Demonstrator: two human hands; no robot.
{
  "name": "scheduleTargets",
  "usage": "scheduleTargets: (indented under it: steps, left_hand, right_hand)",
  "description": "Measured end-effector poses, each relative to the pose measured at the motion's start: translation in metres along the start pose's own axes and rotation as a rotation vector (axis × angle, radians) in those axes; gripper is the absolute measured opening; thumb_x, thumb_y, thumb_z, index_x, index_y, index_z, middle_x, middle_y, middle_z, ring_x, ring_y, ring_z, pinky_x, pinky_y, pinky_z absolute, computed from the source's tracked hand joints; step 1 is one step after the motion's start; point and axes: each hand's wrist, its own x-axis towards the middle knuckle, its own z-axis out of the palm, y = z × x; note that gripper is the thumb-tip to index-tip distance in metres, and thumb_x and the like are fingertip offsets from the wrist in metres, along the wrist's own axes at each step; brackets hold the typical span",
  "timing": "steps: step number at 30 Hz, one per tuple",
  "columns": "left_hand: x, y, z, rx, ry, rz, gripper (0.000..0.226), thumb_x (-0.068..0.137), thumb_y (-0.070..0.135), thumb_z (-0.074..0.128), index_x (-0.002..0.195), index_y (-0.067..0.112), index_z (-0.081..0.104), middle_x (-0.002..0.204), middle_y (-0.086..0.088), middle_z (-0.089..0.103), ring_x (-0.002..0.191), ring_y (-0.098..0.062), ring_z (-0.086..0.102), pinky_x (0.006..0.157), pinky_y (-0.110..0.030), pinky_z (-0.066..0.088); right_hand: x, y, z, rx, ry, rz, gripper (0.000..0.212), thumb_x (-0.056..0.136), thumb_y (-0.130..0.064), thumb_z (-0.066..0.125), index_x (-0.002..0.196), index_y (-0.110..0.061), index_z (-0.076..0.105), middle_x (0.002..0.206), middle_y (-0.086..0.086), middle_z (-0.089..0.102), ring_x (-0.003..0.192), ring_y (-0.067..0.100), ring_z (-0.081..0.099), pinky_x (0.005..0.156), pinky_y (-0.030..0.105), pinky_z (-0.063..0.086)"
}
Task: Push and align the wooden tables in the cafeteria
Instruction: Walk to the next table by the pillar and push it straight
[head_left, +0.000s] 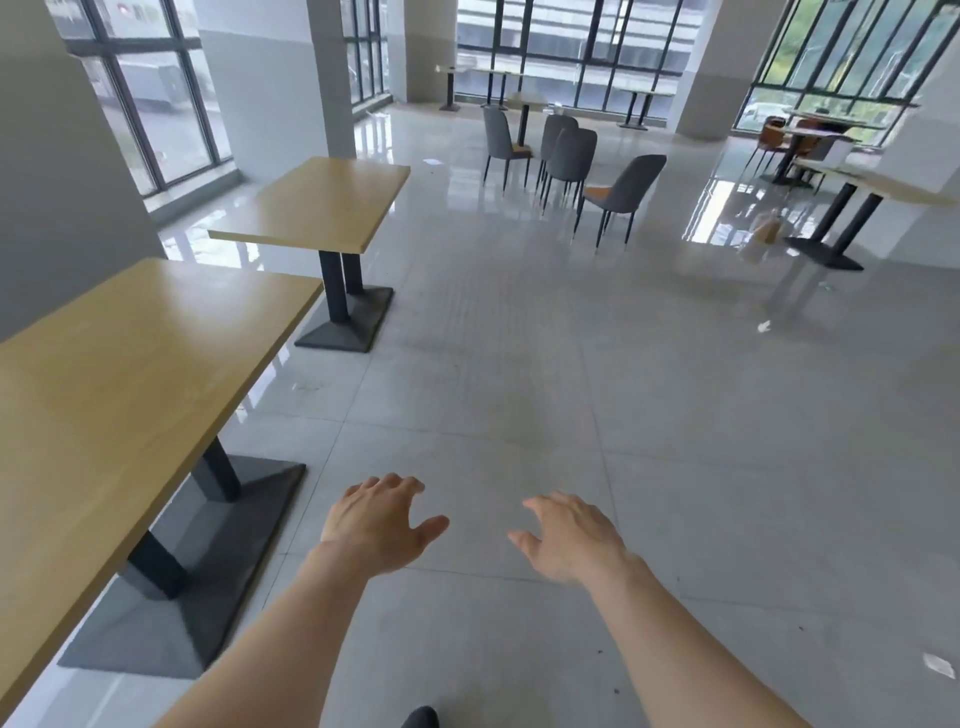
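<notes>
Both arms reach forward over bare floor (675, 415). The left hand (376, 522) is loose, fingers spread and a little curled, holding nothing. The right hand (571, 535) is the same: palm down, fingers apart, empty. Neither touches a table. A dark shoe tip (421, 718) shows at the bottom edge between the arms.

To the left of the left arm stands the near table (119, 374), a wooden top on dark posts and a flat dark base, its long edge running away from the viewer. Beyond it, apart by a gap, is the far table (317, 202) of the same kind, set a little further right, so their edges do not line up. Both stand beside a grey pillar and tall windows (150, 104).

Well across the room a group of grey chairs (571, 156) stands together. At the right edge is a third table (878, 189), its top washed out by glare; more furniture behind it is too blurred to tell apart.
</notes>
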Motion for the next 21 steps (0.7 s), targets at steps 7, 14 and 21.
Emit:
scheduleTargets:
  steps: [7,14,21]
  left_hand:
    - [0.182,-0.021,-0.072,-0.013,-0.001,-0.022,0.072,0.093,0.074,0.042,0.151,0.032,0.041,0.153,0.007,0.047,0.140,-0.018,0.044,0.117,-0.037,0.031]
    - [0.382,-0.020,-0.107,0.013,0.019,-0.032,0.072,0.092,0.075,0.042,0.150,0.033,0.042,0.152,0.006,0.049,0.139,-0.019,0.045,0.117,-0.037,0.030]
    - [0.598,0.011,-0.149,0.039,-0.005,-0.055,0.071,0.093,0.075,0.042,0.151,0.033,0.042,0.152,0.007,0.049,0.139,-0.019,0.046,0.117,-0.038,0.031]
  right_hand:
    - [0.179,-0.003,-0.106,0.000,0.019,-0.030,0.061,0.101,-0.055,0.046,0.152,-0.021,0.041,0.156,0.008,0.045,0.144,0.029,0.041,0.116,0.037,0.031]
    - [0.366,0.032,-0.175,0.020,0.022,-0.047,0.061,0.101,-0.056,0.047,0.151,-0.021,0.044,0.152,0.005,0.049,0.140,0.030,0.045,0.115,0.039,0.036]
    - [0.565,0.103,-0.269,0.031,0.025,-0.057,0.060,0.101,-0.056,0.046,0.149,-0.020,0.045,0.150,0.008,0.051,0.139,0.031,0.047,0.114,0.040,0.037]
